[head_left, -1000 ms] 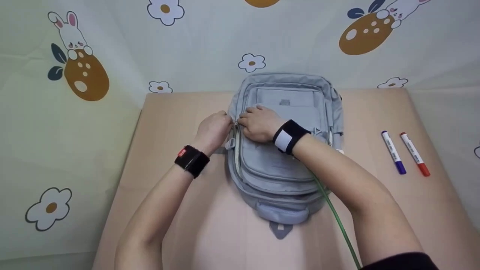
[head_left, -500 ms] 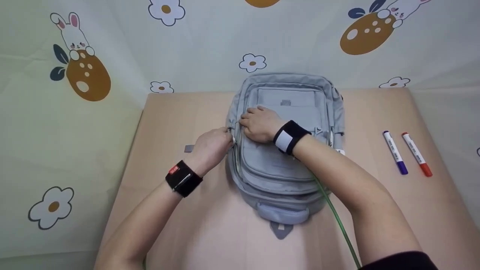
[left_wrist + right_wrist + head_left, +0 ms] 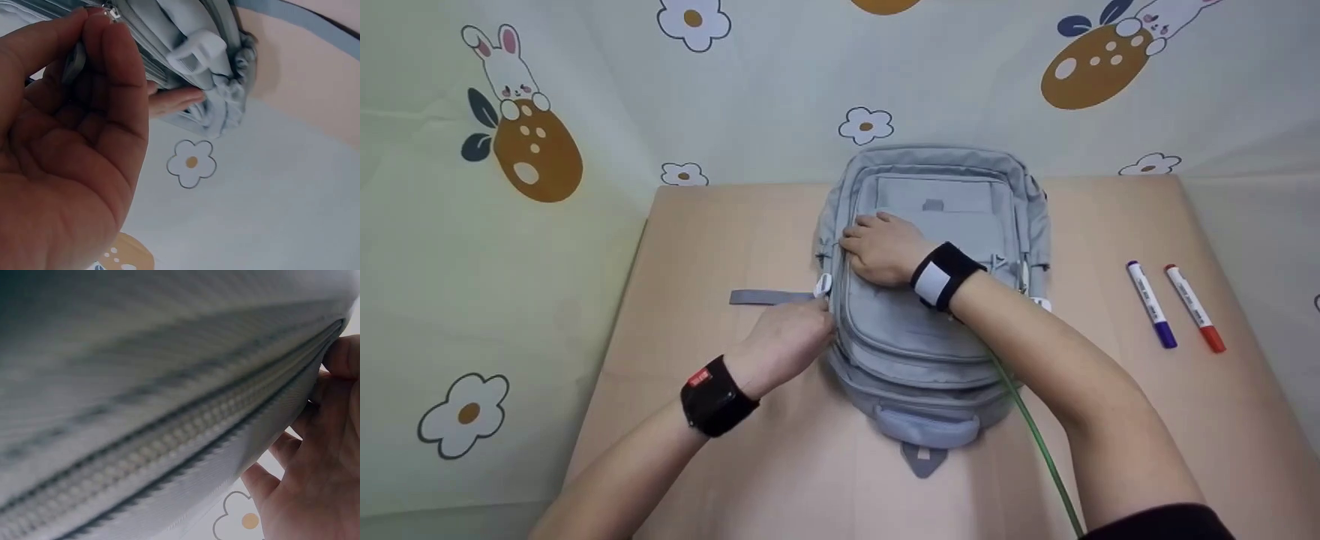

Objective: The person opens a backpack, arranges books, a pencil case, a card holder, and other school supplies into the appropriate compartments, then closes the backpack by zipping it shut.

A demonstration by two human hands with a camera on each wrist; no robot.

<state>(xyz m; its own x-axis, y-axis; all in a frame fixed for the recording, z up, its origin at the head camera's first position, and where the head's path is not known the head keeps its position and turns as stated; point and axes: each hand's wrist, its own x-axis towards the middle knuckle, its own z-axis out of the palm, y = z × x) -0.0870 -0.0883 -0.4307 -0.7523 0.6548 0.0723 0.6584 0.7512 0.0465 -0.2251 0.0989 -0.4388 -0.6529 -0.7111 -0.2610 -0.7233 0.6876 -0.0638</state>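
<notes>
A grey-blue backpack (image 3: 926, 315) lies front side up on the table, its top handle (image 3: 926, 426) nearest me. At its left edge my left hand (image 3: 784, 341) pinches a zipper pull (image 3: 73, 63) between thumb and fingers; the metal slider (image 3: 112, 11) shows at the fingertips in the left wrist view. My right hand (image 3: 886, 249) lies flat on the front panel, its fingers reaching the left seam and pressing there. In the right wrist view a zipper (image 3: 169, 439) runs close to the camera, beside the right hand's fingers.
Two markers, one with a purple cap (image 3: 1152, 304) and one with a red cap (image 3: 1195, 307), lie right of the backpack. A grey strap (image 3: 769, 298) sticks out left past a white buckle (image 3: 823, 285). A green cord (image 3: 1039, 442) runs under the right arm.
My left hand has slid down the backpack's left edge toward me with the zipper pull, uncovering the strap and white buckle. The right hand has stayed in place.
</notes>
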